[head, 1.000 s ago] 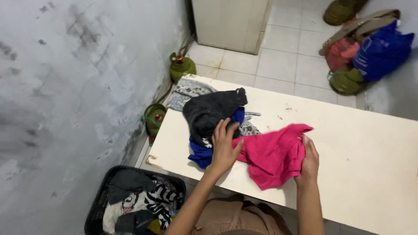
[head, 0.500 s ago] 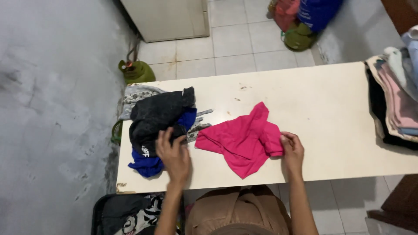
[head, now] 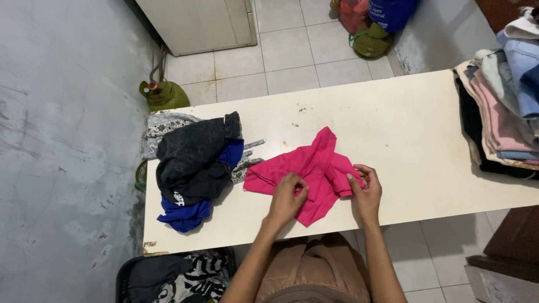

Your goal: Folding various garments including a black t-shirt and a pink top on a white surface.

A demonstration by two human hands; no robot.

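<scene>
Two hands work at the near edge of a long white table (head: 404, 123) that fills most of the view, set over a pale tiled floor (head: 297, 50) beside a grey wall (head: 62, 140). On the table's right end sits a stack of folded clothes (head: 499, 112) in pink, blue and dark tones. At its left end lies a loose heap of garments (head: 193, 163) (a dark grey piece on top, bright blue under it, a patterned one beneath). Below that corner, on the floor, an open black suitcase (head: 168, 278) holds black-and-white striped clothing. A green gas cylinder (head: 164, 95) stands by the wall behind the table. Between the heap and the stack, near the front edge, lies a crumpled pink garment (head: 309, 168). The left hand (head: 287, 197) rests on its lower middle, fingers curled together and pinching a fold. The right hand (head: 365, 191) grips its right edge, thumb and fingers closed on the cloth.
</scene>
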